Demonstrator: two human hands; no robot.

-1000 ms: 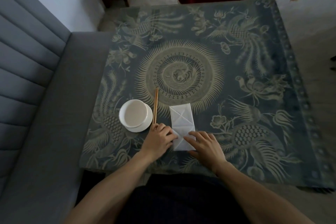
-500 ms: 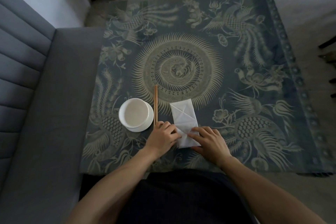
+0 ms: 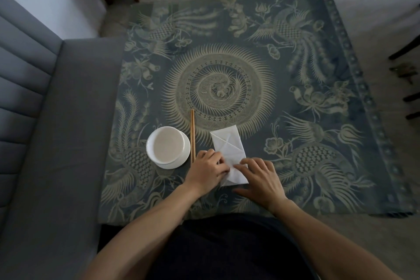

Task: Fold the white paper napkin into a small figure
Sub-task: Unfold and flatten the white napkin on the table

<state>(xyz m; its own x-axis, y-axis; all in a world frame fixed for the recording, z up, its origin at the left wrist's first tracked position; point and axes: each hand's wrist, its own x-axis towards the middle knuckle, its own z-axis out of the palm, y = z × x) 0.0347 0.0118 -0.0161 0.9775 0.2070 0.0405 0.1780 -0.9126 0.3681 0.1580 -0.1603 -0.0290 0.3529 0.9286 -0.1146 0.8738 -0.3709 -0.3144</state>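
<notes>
The white paper napkin [image 3: 228,150], folded into a creased oblong, lies on the patterned tablecloth [image 3: 295,75] just right of the chopsticks [image 3: 192,135], which sit beside the white bowl [image 3: 168,146]. The left hand [image 3: 208,171], fingers curled, presses its near left edge. The right hand [image 3: 261,180], fingers loosely together, presses flat on its near right part.

I see two bare forearms with no sleeves, watch or rings on the left hand [image 3: 208,171] or right hand [image 3: 261,179], above a dark garment [image 3: 227,250] at the lap.
</notes>
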